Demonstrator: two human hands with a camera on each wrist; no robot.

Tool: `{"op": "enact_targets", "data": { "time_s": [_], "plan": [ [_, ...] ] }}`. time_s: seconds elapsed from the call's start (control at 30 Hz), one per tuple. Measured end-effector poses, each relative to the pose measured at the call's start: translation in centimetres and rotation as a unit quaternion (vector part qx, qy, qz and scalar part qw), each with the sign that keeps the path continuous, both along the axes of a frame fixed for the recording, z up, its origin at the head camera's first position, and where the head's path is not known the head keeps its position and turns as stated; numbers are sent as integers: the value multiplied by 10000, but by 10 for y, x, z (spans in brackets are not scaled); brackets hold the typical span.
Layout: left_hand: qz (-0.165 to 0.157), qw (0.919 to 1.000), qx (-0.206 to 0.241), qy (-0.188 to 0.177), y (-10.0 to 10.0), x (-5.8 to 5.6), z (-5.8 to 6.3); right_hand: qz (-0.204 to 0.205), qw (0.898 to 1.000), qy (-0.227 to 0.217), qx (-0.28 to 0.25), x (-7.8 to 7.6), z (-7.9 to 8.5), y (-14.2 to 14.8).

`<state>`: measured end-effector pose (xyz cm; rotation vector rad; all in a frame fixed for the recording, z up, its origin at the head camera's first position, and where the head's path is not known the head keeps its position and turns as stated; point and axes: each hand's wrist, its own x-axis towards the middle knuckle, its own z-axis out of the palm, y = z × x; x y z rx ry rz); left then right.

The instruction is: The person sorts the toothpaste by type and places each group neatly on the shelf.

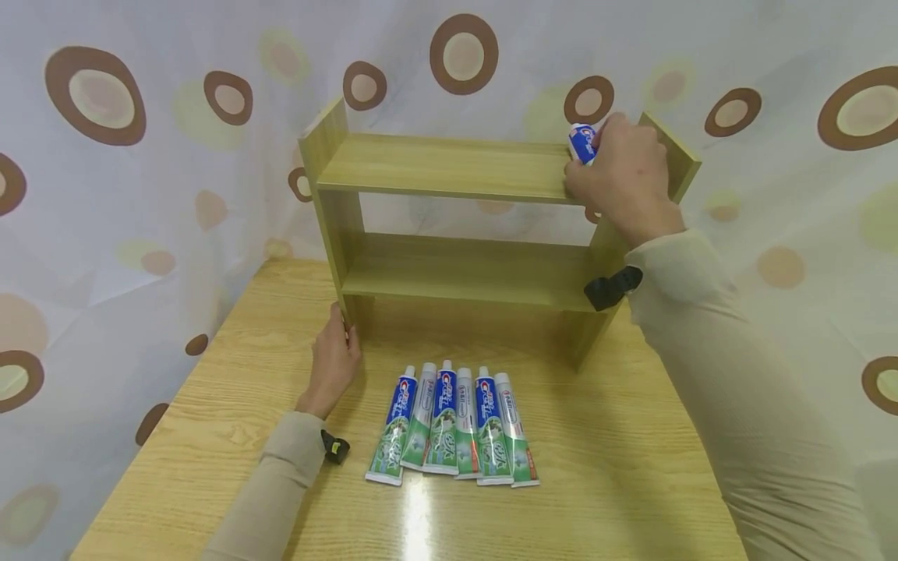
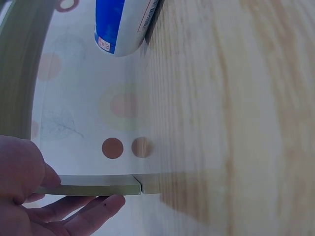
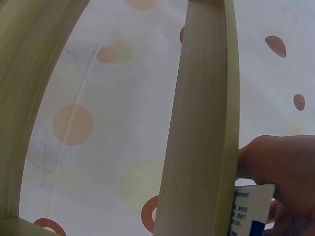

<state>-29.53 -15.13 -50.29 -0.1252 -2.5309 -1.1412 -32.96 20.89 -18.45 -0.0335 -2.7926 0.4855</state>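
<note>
A small two-tier wooden shelf (image 1: 449,266) stands on the table. My left hand (image 1: 331,362) grips the lower end of its left side panel, thumb on one face and fingers on the other in the left wrist view. At the right end of the top board, my right hand (image 1: 624,175) holds a blue and white toothpaste tube (image 1: 581,144). In the right wrist view, part of the tube's printed white end (image 3: 251,209) shows beside the board; the fingers hide the rest. Several toothpaste tubes (image 1: 444,428) lie side by side in front of the shelf, blue-green alternating with silver-green.
The wooden table (image 1: 617,467) runs under the shelf and tubes. A patterned curtain (image 1: 175,171) hangs close behind and at both sides. The shelf's right side panel (image 1: 669,156) rises just beyond my right hand. Black straps with small devices sit on both wrists.
</note>
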Motion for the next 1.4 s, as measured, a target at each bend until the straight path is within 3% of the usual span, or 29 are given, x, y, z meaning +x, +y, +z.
{"op": "enact_targets", "data": {
  "time_s": [0.27,0.47,0.7,0.83,1.13,1.4],
  "plan": [
    [34,9999,17,129,2,1,-1,185,9989,413,77,14,3,-1],
    [-6,9999,35,122,2,0,1,188,9947,949,-336,34,8,-1],
    [-47,10000,-55,-16,2,-3,0,565,9715,2188,-718,58,-4,2],
    [-15,10000,-48,-38,0,-3,1,811,9593,2577,-817,68,-12,1],
    [103,9998,-178,12,-5,0,1,944,9599,2482,-897,94,-25,-7],
    [53,9999,-83,-71,-7,0,3,1069,9626,2407,-640,104,-42,-14]
  ]
}}
